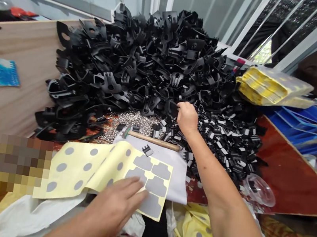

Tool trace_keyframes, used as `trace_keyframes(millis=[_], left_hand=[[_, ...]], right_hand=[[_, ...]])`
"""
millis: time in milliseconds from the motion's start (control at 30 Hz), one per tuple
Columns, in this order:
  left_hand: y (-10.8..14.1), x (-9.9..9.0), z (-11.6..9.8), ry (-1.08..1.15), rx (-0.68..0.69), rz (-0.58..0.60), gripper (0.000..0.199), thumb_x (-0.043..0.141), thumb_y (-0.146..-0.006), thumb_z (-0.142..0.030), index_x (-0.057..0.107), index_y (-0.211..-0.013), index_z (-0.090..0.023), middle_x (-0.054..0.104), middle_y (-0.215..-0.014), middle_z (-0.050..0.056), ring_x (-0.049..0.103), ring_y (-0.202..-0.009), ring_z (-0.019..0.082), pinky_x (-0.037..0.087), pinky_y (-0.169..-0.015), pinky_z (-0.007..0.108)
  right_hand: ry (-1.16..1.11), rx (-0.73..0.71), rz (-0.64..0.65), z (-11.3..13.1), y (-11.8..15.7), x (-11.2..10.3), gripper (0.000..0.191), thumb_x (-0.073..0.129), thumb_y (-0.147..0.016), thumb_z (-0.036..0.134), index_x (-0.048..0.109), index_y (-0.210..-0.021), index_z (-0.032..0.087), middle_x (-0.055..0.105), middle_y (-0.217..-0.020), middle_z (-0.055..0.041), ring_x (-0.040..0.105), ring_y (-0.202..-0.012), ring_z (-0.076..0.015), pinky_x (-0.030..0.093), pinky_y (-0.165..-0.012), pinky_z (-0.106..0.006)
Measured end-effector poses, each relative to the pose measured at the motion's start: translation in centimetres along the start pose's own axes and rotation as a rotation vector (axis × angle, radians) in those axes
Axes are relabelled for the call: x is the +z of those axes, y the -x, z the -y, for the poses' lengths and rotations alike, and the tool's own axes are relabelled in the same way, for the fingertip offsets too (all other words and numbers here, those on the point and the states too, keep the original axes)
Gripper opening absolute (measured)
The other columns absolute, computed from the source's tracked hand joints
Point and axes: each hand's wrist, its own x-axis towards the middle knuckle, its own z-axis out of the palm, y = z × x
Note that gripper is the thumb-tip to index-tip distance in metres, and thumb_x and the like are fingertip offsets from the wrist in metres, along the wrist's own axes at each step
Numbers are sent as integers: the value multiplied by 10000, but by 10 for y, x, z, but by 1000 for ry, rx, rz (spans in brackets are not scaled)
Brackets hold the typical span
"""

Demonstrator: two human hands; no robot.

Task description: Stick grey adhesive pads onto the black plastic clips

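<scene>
My right hand reaches to the front of a big heap of black plastic parts. Its fingers are closed on the edge of a black plastic part, half lost among the others. Slightly blurred, my left hand rests with fingers stretched over a yellow sticker sheet. Grey shaped stickers cover the sheet's right end, and grey dots run along the rest. One small black clip piece with a grey face lies at the sheet's upper edge.
A wooden-handled hammer lies on white cloth. Behind it spread small shiny metal pieces. Small black clip pieces are piled at right, near a clear plastic cup. Yellow sticker stacks sit over blue trays.
</scene>
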Motion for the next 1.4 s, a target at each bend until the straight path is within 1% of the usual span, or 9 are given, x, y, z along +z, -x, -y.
trace_keyframes(millis=[67,200,300,400,533,767,1000,1233,1400], left_hand=[[-40,13,5,-285,111,160,413,642,-883,-239,727,-1282,-305,615,-1479,119,448,-1454,393,204,-1227,648],[-83,38,24,-471,42,12,499,651,-897,-241,639,-1396,-261,453,-1611,169,299,-1536,406,22,-1226,691],[-85,40,20,-229,-47,-171,525,661,-874,-271,628,-1394,-205,505,-1564,195,327,-1520,404,74,-1240,652],[-72,27,-3,383,-211,-282,674,648,-848,-297,509,-1502,-206,621,-1426,176,515,-1387,367,309,-1195,581],[-54,8,-33,960,-415,-219,846,707,-778,-259,395,-1565,-271,711,-1208,88,728,-1002,267,559,-982,474],[-58,-30,-29,678,-466,-259,479,909,-675,-294,675,-1081,-194,723,-939,21,685,-649,139,581,-522,217],[-57,-36,-28,978,-591,-191,397,912,-652,-128,679,-973,-140,749,-914,63,754,-765,186,663,-710,289],[-77,-24,4,1040,-575,-320,485,844,-671,-14,598,-1050,-191,722,-942,50,775,-756,227,625,-568,231],[-86,-19,31,1037,-555,-478,494,785,-701,10,537,-1062,-217,711,-951,50,772,-752,229,628,-627,270]], right_hand=[[-296,146,-143,6,25,-13,239,428,-970,132,607,-1124,169,673,-1100,-121,609,-1011,-236,497,-924,-369],[-894,433,-136,33,102,-28,154,601,-888,273,612,-1032,220,692,-949,-31,654,-814,-184,568,-733,-308],[-1062,571,-94,62,157,-28,150,664,-832,302,625,-950,218,697,-908,-24,667,-804,-179,578,-721,-295],[-1164,647,-85,96,188,-22,140,667,-822,306,612,-920,222,700,-865,-23,683,-797,-182,593,-754,-308],[-1271,644,-8,132,195,-19,95,639,-845,278,575,-903,237,697,-835,-9,690,-770,-178,592,-720,-294],[-938,472,137,110,202,-27,140,602,-889,191,655,-1015,220,684,-961,-22,651,-790,-159,536,-717,-262],[-629,218,159,108,221,-14,304,521,-880,26,666,-1078,208,702,-1186,-99,621,-1103,-253,506,-981,-419],[-764,358,194,110,222,-11,262,539,-879,54,698,-1004,220,732,-1086,-71,623,-1026,-234,503,-917,-365],[-1199,311,602,76,216,-35,209,556,-991,313,731,-969,201,745,-961,-60,685,-940,-203,517,-885,-336]])
